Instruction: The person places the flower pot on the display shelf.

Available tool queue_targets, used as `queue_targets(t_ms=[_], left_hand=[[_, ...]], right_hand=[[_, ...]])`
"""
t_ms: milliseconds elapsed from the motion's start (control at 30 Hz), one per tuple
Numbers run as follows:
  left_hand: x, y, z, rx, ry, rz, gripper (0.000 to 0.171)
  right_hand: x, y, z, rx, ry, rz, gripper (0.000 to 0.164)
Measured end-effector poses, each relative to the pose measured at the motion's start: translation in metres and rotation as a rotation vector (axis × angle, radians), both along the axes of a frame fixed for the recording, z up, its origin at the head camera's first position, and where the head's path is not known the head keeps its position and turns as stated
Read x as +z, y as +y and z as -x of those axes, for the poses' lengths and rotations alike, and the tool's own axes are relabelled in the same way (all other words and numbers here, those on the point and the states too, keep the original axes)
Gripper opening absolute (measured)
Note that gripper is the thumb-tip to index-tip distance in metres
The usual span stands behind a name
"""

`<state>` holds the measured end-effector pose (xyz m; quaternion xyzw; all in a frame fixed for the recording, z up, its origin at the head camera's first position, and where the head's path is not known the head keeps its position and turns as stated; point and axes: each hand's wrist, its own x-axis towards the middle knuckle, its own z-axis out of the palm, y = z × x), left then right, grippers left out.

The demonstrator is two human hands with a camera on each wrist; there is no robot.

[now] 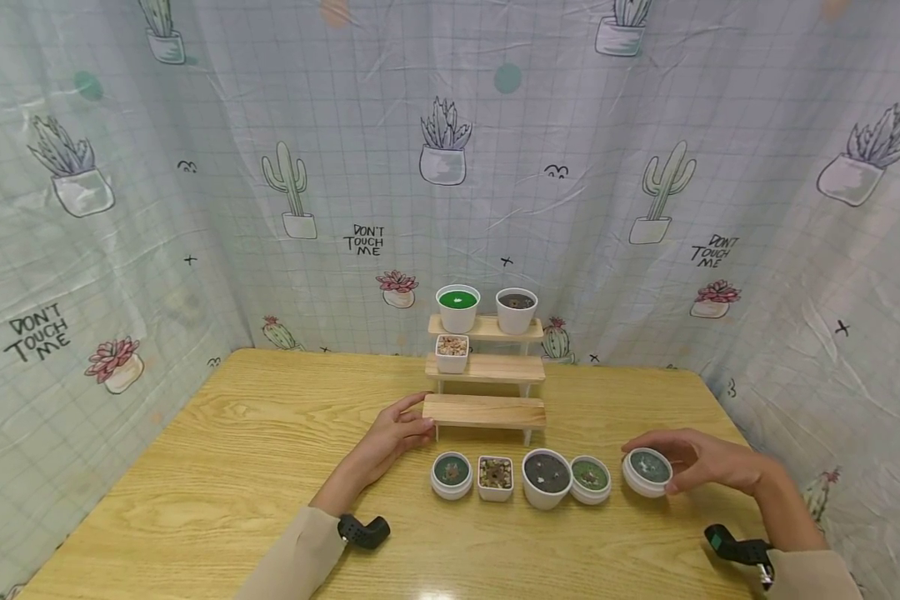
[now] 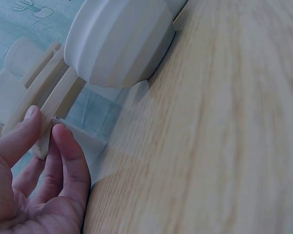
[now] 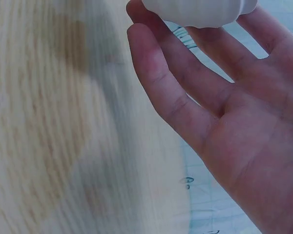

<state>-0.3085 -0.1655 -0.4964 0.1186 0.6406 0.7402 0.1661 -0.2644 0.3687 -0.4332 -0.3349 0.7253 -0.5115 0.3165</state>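
Note:
My left hand (image 1: pixel 396 433) pinches the left end of the lowest board of a three-tier wooden shelf stand (image 1: pixel 484 410); in the left wrist view the thumb lies on one face of the board and the fingers curl round the other. Off to the right, my right hand (image 1: pixel 701 460) holds a round white pot (image 1: pixel 647 472) with a dark blue-green top, thumb and fingers on opposite sides. The right wrist view catches only the fluted base of this pot (image 3: pixel 200 12), above the bent fingers.
In front of the stand is a row of white pots: a round one (image 1: pixel 452 475), a square pebble-filled one (image 1: pixel 495 477), a taller dark-topped one (image 1: pixel 546 478) and a green-topped one (image 1: pixel 590 480). A green-filled pot (image 1: pixel 458 308), a grey-filled pot (image 1: pixel 517 311) and a square pot (image 1: pixel 452 353) occupy the upper tiers.

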Motion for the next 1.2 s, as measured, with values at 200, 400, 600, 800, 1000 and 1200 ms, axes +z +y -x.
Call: queue_targets(t_ms=[200, 400, 600, 800, 1000, 1200], left_hand=[[-0.001, -0.001, -0.001, 0.002, 0.002, 0.008, 0.075], [0.0, -0.001, -0.002, 0.015, -0.008, 0.009, 0.073], [0.001, -0.001, -0.002, 0.01, -0.009, 0.006, 0.074], [0.001, -0.001, -0.001, -0.006, 0.0, 0.007, 0.076], [0.002, 0.0, -0.001, -0.009, -0.004, 0.002, 0.076], [0.003, 0.0, -0.001, -0.003, 0.0, 0.0, 0.075]], right_hand=[[0.008, -0.004, -0.002, -0.02, 0.02, -0.001, 0.06], [0.014, -0.009, -0.005, -0.085, 0.171, -0.011, 0.057], [0.019, -0.015, -0.007, -0.155, 0.221, -0.028, 0.056], [0.022, -0.019, -0.009, -0.2, 0.232, -0.016, 0.056], [0.024, -0.023, -0.01, -0.263, 0.253, -0.016, 0.055], [0.026, -0.028, -0.01, -0.312, 0.269, -0.019, 0.054]])
